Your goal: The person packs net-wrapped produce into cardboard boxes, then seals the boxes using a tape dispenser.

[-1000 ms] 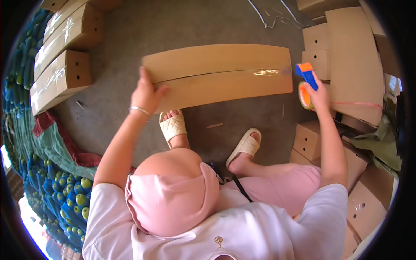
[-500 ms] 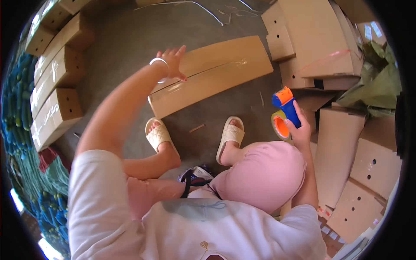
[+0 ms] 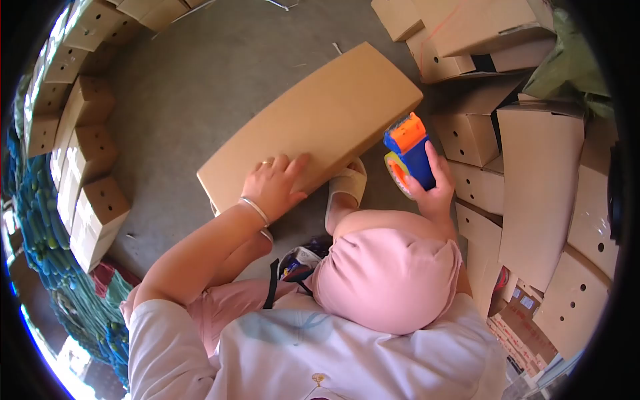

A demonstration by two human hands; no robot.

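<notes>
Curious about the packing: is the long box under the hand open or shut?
Shut, it seems: the long box shows no raised flaps; the left hand rests on it.

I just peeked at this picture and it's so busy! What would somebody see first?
The long cardboard box lying across the floor in the middle, with the left hand resting flat on its near end. Next, the bright blue-and-orange tape dispenser gripped in the right hand, just right of the box.

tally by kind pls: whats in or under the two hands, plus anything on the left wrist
cardboard box, under left hand: 1
tape dispenser, in right hand: 1
bracelet: 1
total: 3
</notes>
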